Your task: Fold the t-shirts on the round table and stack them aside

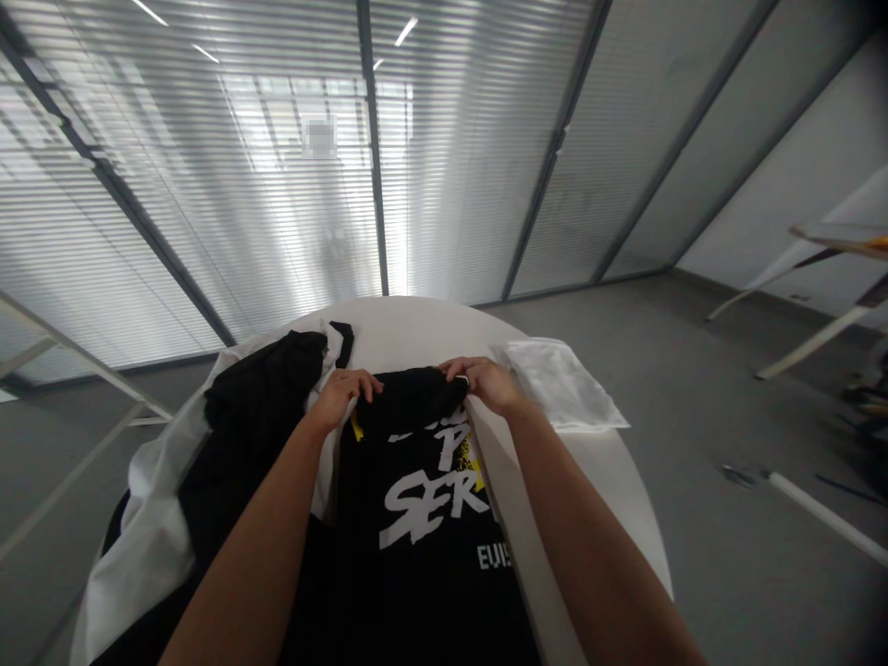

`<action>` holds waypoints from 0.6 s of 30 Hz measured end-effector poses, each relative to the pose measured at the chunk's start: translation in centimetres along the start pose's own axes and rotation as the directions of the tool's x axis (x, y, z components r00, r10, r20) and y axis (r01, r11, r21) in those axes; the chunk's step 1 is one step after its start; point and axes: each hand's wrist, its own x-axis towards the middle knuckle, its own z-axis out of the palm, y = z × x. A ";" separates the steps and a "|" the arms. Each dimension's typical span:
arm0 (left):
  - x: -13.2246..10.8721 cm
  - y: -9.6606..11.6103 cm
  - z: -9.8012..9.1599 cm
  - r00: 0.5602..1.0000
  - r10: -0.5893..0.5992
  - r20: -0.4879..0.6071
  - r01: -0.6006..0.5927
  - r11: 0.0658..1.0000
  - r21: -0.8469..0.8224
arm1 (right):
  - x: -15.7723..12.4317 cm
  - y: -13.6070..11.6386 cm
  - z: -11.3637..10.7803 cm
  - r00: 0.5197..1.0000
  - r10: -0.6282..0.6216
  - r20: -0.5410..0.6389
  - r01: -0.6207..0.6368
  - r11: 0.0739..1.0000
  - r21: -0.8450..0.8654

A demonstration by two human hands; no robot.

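- Passage: over the round white table [409,328] toward its far edge, beyond the left hand [341,398] and right hand [482,384]
- Left: bunched black garment [256,407] on white fabric [149,527] blocks sideways reach
- Right: folded white cloth [561,384] just beside the right hand
- Between forearms: printed black T-shirt [416,499]

matt black cloth T-shirt [416,592], smooth white tabletop [409,324], crumpled thin white cloth [142,555], grey metal window frame [373,139]

Left forearm [250,564] — bare (right forearm [589,555] too)
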 end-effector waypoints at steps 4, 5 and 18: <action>0.3 0.6 0.5 0.986 -0.088 -0.142 0.108 0.984 0.143 | -0.1 -0.6 -0.4 0.997 0.012 0.078 -0.010 1.000 -0.024; 0.4 0.7 0.6 0.978 -0.103 -0.184 0.137 0.974 0.182 | -0.1 -0.8 -0.4 0.998 0.013 0.065 -0.011 1.000 -0.028; 0.2 0.4 5.3 0.986 -0.042 -0.164 0.164 0.479 0.862 | 2.8 3.0 3.1 0.805 -0.123 -0.580 -0.268 0.797 -0.542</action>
